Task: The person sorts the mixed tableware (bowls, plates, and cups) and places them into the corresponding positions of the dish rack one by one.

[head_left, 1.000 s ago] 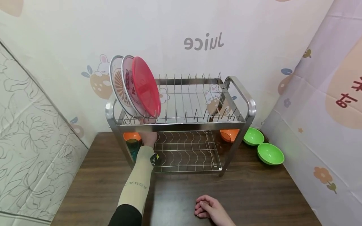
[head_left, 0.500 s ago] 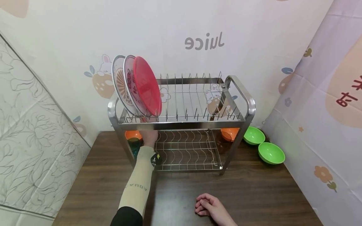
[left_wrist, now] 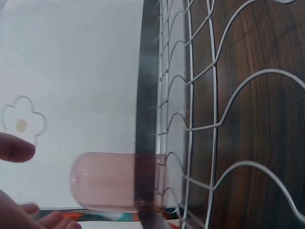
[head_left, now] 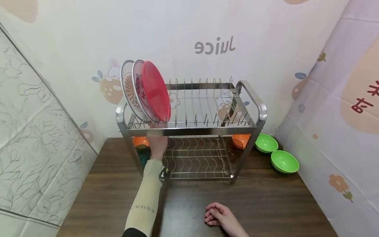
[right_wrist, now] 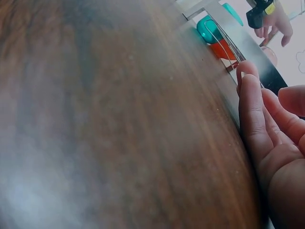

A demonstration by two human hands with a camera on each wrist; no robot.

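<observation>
My left hand (head_left: 158,144) reaches between the tiers at the left end of a metal dish rack (head_left: 189,131). Its fingertips are hidden behind the front rail in the head view. In the left wrist view, the thumb (left_wrist: 16,148) and fingers are spread apart. Beside them a clear pink cup (left_wrist: 107,181) stands bottom up on the lower wire shelf (left_wrist: 214,95). A teal cup (head_left: 143,154) and an orange bowl (head_left: 140,141) are left of the hand. My right hand (head_left: 222,217) rests on the table, fingers loosely curled around nothing.
Two patterned plates (head_left: 128,82) and a red plate (head_left: 157,92) lean in the upper tier's left slots. Another orange bowl (head_left: 241,141) shows behind the rack's right leg. Two green bowls (head_left: 285,161) stand right of the rack on the wooden table (head_left: 266,204).
My left hand has drawn back slightly toward me, and more of it shows below the front rail. The head view has shifted a little. My right hand stays on the table.
</observation>
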